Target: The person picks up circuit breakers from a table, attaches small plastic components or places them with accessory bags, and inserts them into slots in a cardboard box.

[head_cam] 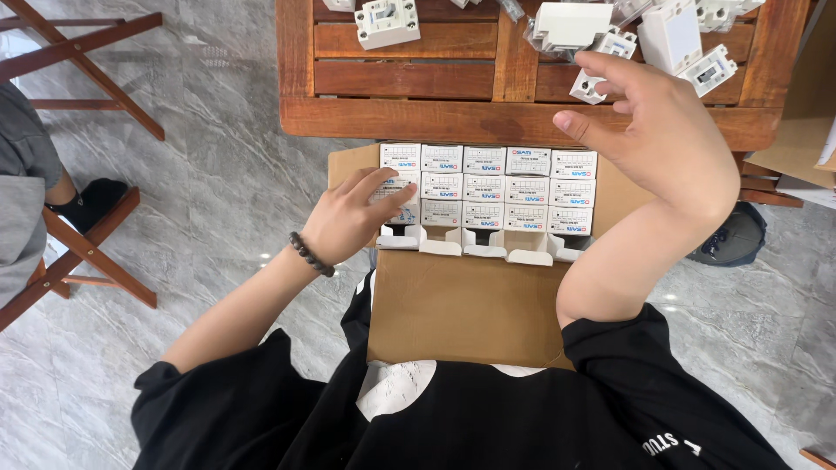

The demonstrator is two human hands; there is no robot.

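Inside carton (453, 305): fifteen small boxes (485, 188), three rows.

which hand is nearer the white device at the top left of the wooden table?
Left. The left hand rests on the small boxes below the white device; the right hand is far off at the table's right side.

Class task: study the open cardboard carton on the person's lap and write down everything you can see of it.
The cardboard carton is plain brown corrugated board, open at the top, its flaps folded outward. It rests on the person's lap, its far end against the wooden table. The far half holds small white boxes packed in neat rows of five; the nearest row stands with its end flaps open. The near half shows bare cardboard. The left hand presses on the leftmost boxes; the right hand hovers above the table edge, not touching the carton.
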